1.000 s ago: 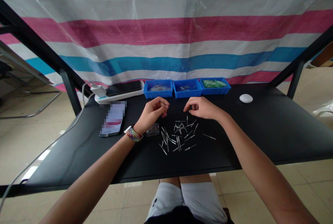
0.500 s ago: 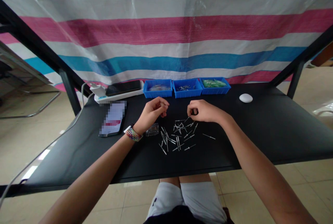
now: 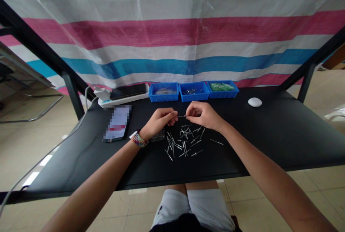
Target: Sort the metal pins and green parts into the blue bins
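Left hand (image 3: pixel 159 120) and right hand (image 3: pixel 201 114) each pinched closed on one thin metal pin (image 3: pixel 182 116) held between them, loose pins (image 3: pixel 184 140) scattered at 6 o'clock below on black surface (image 3: pixel 269 135), three blue bins (image 3: pixel 193 91) at 12 o'clock

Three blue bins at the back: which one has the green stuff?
The rightmost blue bin, the one nearest the white round object. The middle bin holds loose metal pins; the left bin's contents look pale.
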`<action>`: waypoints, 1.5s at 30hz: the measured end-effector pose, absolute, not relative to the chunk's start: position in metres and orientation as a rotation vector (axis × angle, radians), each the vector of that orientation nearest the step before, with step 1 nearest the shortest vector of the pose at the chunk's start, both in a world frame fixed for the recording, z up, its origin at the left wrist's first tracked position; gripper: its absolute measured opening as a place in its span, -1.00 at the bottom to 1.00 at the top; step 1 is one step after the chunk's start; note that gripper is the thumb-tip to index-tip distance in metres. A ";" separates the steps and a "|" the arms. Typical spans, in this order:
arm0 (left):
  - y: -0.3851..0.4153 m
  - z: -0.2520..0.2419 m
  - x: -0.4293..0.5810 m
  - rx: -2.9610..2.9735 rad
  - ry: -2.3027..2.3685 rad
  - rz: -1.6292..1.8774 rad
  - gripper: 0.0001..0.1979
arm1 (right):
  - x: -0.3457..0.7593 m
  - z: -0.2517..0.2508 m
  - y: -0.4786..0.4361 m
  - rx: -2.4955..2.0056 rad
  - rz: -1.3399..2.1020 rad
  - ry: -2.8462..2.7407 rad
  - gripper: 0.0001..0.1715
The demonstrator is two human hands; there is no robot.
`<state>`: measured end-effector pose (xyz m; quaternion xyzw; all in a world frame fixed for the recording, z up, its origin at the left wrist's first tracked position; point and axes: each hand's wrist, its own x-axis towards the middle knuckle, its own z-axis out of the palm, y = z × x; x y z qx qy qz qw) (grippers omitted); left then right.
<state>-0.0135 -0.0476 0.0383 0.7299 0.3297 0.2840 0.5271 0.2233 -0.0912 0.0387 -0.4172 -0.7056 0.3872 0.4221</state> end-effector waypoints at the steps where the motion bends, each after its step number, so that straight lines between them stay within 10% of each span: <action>1: -0.048 0.039 -0.013 1.741 0.777 0.683 -0.56 | 0.222 0.039 -0.092 -1.044 0.959 -1.768 -0.91; 45: -0.046 0.038 -0.014 1.643 0.764 0.816 -0.71 | 0.207 0.030 -0.085 -0.986 1.091 -1.343 -0.71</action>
